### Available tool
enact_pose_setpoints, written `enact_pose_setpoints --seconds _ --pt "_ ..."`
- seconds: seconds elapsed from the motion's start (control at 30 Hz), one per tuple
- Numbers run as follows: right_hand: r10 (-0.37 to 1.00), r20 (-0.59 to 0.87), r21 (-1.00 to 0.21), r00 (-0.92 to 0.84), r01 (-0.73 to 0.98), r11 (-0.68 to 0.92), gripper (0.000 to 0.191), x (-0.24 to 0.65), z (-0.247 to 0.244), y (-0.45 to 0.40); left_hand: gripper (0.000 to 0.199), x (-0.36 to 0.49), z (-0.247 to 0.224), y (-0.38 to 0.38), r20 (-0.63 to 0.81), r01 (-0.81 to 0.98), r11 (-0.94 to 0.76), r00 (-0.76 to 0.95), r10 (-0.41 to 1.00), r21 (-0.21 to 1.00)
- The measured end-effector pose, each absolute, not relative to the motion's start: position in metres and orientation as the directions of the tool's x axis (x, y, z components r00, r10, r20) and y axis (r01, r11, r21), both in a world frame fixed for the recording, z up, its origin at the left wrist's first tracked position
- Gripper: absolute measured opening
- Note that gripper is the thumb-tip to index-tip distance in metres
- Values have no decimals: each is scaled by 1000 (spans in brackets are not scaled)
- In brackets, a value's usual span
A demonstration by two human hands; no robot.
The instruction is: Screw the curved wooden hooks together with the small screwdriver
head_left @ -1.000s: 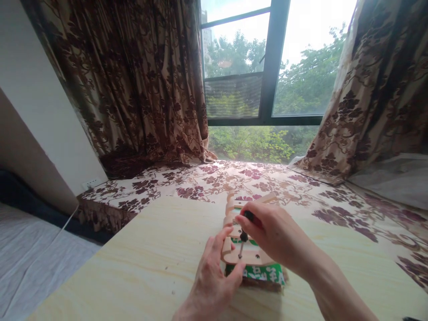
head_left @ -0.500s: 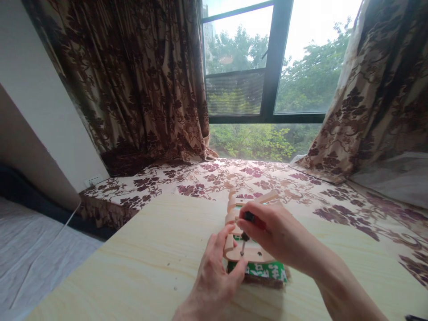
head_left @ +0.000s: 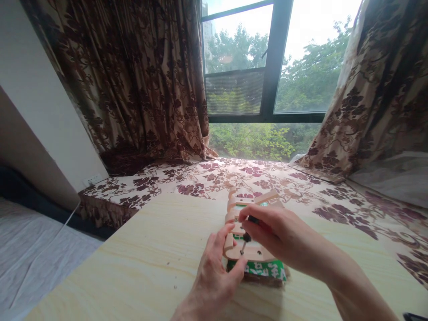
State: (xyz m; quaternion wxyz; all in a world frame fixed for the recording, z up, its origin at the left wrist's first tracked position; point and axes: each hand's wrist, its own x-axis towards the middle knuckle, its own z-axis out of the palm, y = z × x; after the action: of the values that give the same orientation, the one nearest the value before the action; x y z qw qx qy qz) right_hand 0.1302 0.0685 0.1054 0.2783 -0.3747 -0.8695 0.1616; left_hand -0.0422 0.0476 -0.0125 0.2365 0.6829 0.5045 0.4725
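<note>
My right hand [head_left: 277, 227] is closed round a screwdriver [head_left: 246, 238] with a dark and red handle. The screwdriver leans, its tip at a small screw [head_left: 242, 253] in the near plank of a pale wooden assembly [head_left: 250, 254]. My left hand [head_left: 219, 263] grips the left edge of that assembly, fingers along its side and thumb beside the screw. A second dark hole or screw [head_left: 259, 253] shows further right in the plank. Under the wood lies a green block with white lettering [head_left: 267, 270]; my right hand hides part of the assembly.
The pale wooden tabletop [head_left: 140, 263] bears a few small dark specks. Behind it spreads a floral cloth [head_left: 234, 171] on the window ledge, with patterned curtains [head_left: 150, 89] on both sides. A dark object [head_left: 414, 317] shows at the bottom right corner.
My right hand has turned slightly at the wrist, its forearm shifting a little right, with the screwdriver tip staying at the screw. My left hand keeps its place.
</note>
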Motion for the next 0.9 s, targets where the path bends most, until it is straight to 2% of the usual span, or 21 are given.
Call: enact_pose_setpoints --seconds 0.1,0.3,0.43,0.63,0.8,0.9 --pt "731 371 -491 -572 547 678 16 132 106 70 59 -42 -13 47 403 461 -376 44 914 804" --pt "799 409 -413 -440 692 592 20 128 99 77 60 -42 -10 47 388 483 -361 46 920 798" --pt "774 417 -381 -476 682 624 21 125 105 70 59 -42 -12 50 395 478 -366 43 918 799" --pt "724 332 -471 -605 559 682 12 126 115 56 52 -42 -15 50 392 493 -354 30 920 795" --pt "755 355 -509 -551 564 650 19 127 108 65 59 -42 -17 49 394 477 -361 34 919 801" --pt "786 378 -485 -489 619 618 22 127 105 71 60 -42 -17 49 397 467 -362 26 917 806"
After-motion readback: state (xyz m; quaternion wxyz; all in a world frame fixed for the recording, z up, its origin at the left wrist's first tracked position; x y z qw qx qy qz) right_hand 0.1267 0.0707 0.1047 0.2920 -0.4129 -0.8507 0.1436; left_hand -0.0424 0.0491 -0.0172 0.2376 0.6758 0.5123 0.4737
